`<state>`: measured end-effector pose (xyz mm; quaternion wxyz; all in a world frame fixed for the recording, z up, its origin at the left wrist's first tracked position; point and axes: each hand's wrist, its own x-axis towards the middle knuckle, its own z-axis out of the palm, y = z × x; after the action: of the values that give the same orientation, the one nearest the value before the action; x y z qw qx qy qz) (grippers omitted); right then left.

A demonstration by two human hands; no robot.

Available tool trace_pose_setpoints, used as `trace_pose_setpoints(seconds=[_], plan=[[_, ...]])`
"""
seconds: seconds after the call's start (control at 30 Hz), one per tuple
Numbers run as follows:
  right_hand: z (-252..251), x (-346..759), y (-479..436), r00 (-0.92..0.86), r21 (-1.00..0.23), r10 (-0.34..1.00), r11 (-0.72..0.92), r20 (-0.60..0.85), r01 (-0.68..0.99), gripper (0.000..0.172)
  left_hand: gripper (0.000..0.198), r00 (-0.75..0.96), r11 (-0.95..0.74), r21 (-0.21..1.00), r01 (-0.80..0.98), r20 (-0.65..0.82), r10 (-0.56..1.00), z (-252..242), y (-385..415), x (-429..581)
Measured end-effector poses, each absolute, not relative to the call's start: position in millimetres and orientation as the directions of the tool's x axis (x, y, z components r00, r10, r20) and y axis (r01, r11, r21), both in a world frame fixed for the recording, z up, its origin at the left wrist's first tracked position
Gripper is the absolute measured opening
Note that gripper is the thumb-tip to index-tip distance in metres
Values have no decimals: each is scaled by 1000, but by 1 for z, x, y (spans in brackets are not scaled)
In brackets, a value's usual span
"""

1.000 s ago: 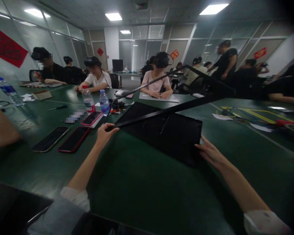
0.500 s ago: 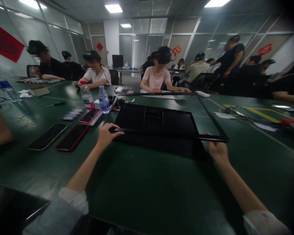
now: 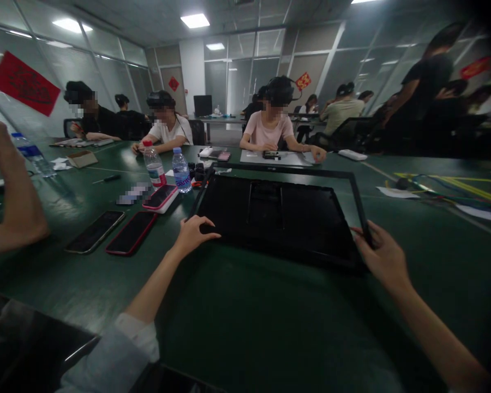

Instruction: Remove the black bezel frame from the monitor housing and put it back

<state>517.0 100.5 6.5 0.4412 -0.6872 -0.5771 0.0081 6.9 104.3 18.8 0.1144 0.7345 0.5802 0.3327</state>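
A thin black rectangular monitor bezel (image 3: 360, 202) is held between my two hands. My left hand (image 3: 191, 239) pinches its near left corner with thumb and fingers. On the right side strip, close to the near corner, my right hand (image 3: 387, 257) is closed around it. Beneath and within the bezel lies a black monitor back cover (image 3: 229, 204), with a raised rectangular section in its middle. The near strip of the bezel blends into the dark cover, so whether the two touch there I cannot tell.
Left of the bezel are two bottles (image 3: 182, 172), a pink-edged phone (image 3: 160, 197), a red-edged phone (image 3: 131, 233) and a dark phone (image 3: 96, 232). Another person's arm (image 3: 16, 207) rests at far left. Yellow cables (image 3: 454, 185) lie right. People sit across the green table (image 3: 262, 322).
The bezel has come down and now surrounds the back cover more closely. My right hand has shifted from the near corner up onto the right side. My left hand keeps its corner.
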Motion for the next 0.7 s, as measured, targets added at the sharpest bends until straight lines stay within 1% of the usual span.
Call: trace_pose_setpoints(seconds=[0.07,0.13,0.23,0.33,0.4,0.43,0.5,0.57,0.63,0.7], plan=[[1,517,99,387,-625,777,10,496,781,62,38,151,-316,530,787,331,931,16,104,8],[-6,517,100,396,-601,773,-24,495,799,60,36,190,-335,510,793,316,930,15,103,9],[-17,517,105,366,-570,792,-28,488,821,58,35,228,-361,494,791,310,923,14,102,8],[-22,517,110,347,-570,816,-27,462,821,61,35,247,-390,474,789,336,909,15,102,7],[-22,518,111,342,-576,825,-24,450,817,61,34,227,-391,464,795,369,901,15,104,7],[-21,518,111,341,-582,829,-24,443,813,61,35,191,-376,466,801,396,898,15,105,6],[-18,519,110,364,-599,832,-48,419,799,62,41,66,-315,494,810,457,887,13,108,4],[-16,520,109,425,-638,825,-105,372,763,65,52,-94,-231,564,793,487,868,7,114,0],[-17,521,108,477,-673,817,-156,323,723,66,57,-211,-159,666,729,440,873,0,121,-5],[-20,522,107,474,-679,823,-155,313,718,65,56,-245,-118,759,640,348,905,-6,128,-10]])
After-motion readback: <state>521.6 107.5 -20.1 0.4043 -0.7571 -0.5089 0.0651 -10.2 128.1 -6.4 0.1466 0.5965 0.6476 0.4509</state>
